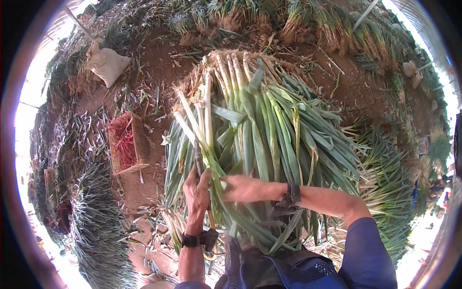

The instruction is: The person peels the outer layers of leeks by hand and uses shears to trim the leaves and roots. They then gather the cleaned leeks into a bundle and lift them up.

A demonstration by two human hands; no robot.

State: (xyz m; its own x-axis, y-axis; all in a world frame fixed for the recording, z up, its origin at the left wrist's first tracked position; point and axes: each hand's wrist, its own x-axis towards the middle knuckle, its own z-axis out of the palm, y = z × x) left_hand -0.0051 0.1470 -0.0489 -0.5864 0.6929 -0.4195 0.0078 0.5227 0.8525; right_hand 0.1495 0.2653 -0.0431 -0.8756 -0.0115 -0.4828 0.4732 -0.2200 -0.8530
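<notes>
A big heap of leeks (250, 125) lies in front of me, white stalks and roots at the far end, green leaves toward my lap. Several trimmed-looking white stalks (192, 118) stick out at its left side, with their leaves running down between my hands. My left hand (196, 192) is closed on a slender tool (198, 156), dark at the upper end, with a yellowish part below the hand; its kind is unclear. Across from it, my right hand (245, 188) is curled round the leaves of those leeks, its fingers partly hidden and slightly blurred.
Left of the heap stands a wicker-like crate (138, 144) with red ties (123, 136). A pale sack (107, 64) rests farther back. More leeks are piled at the left (98, 226), the right (385, 188) and along the back (317, 21). Leaf scraps litter the brown ground (161, 96).
</notes>
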